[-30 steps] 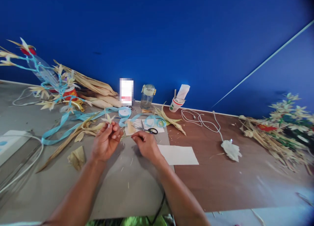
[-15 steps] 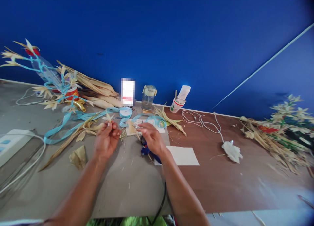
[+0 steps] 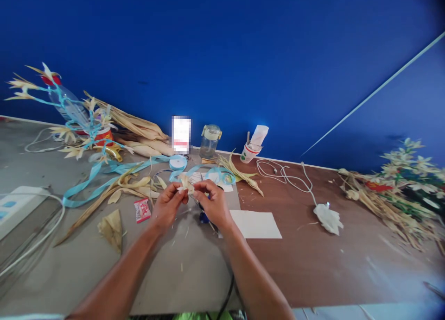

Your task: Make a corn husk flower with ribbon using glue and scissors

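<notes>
My left hand (image 3: 168, 205) pinches a small pale corn husk flower (image 3: 186, 185) in front of me. My right hand (image 3: 212, 203) meets it from the other side, thumb and fingers closed on the husk's right edge. Just beyond the fingers run loops of light blue ribbon (image 3: 80, 197), beside a ribbon spool (image 3: 178, 162). Under my right hand lies a dark blue tool (image 3: 203, 217), mostly hidden. A red packet (image 3: 142, 210) rests left of my left hand, near a dry husk piece (image 3: 111, 229).
Husk flowers on blue stems (image 3: 92, 125) stand at the left by a plastic bottle (image 3: 71, 109). Along the wall are a lidded jar (image 3: 209, 141) and a paper cup (image 3: 249, 152). White paper (image 3: 259, 224), a white cable (image 3: 283, 172) and a husk bundle (image 3: 385, 209) lie rightward.
My left hand has moved right and my right hand has closed in, so both now meet at the husk flower. The red packet, hidden before, now shows.
</notes>
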`<state>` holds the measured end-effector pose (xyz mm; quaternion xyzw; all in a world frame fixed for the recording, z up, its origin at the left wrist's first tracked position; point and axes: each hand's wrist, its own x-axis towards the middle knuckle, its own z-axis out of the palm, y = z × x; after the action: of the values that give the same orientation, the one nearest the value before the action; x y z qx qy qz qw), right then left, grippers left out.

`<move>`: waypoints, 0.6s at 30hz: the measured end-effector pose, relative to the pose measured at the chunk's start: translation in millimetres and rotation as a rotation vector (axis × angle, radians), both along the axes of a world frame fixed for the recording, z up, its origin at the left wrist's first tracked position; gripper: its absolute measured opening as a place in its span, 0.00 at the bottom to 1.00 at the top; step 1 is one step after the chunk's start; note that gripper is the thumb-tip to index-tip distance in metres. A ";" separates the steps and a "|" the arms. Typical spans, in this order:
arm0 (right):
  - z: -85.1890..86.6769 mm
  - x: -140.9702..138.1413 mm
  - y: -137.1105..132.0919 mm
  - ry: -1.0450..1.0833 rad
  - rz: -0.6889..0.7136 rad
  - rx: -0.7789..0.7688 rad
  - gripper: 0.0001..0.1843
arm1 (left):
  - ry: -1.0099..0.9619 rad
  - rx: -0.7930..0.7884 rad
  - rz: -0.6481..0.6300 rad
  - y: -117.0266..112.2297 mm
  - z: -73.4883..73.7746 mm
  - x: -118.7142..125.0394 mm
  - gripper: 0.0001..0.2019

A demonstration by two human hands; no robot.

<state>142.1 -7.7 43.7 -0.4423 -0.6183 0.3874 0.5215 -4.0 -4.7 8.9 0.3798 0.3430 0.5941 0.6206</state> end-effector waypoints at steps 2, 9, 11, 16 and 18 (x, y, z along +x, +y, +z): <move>-1.5 -6.5 -3.0 0.044 0.012 -0.028 0.08 | 0.055 0.005 0.013 0.6 -3.4 -0.6 0.09; -7.6 -15.1 -4.1 0.121 -0.021 -0.050 0.06 | 0.172 0.059 -0.007 -1.4 -0.4 0.4 0.08; -9.4 -15.4 -3.0 0.135 -0.030 -0.045 0.05 | 0.179 0.041 -0.023 -2.0 1.4 0.8 0.08; -13.4 -15.1 -1.3 0.178 -0.005 -0.051 0.04 | 0.179 0.035 -0.045 -1.8 3.3 1.0 0.10; -14.2 -14.8 -1.2 0.181 0.001 -0.038 0.03 | 0.175 0.037 -0.049 -1.6 3.6 1.2 0.10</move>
<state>127.3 -8.9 29.5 -0.4151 -0.5612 0.4378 0.5667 -2.8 -6.3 12.4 0.4498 0.3754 0.5497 0.5955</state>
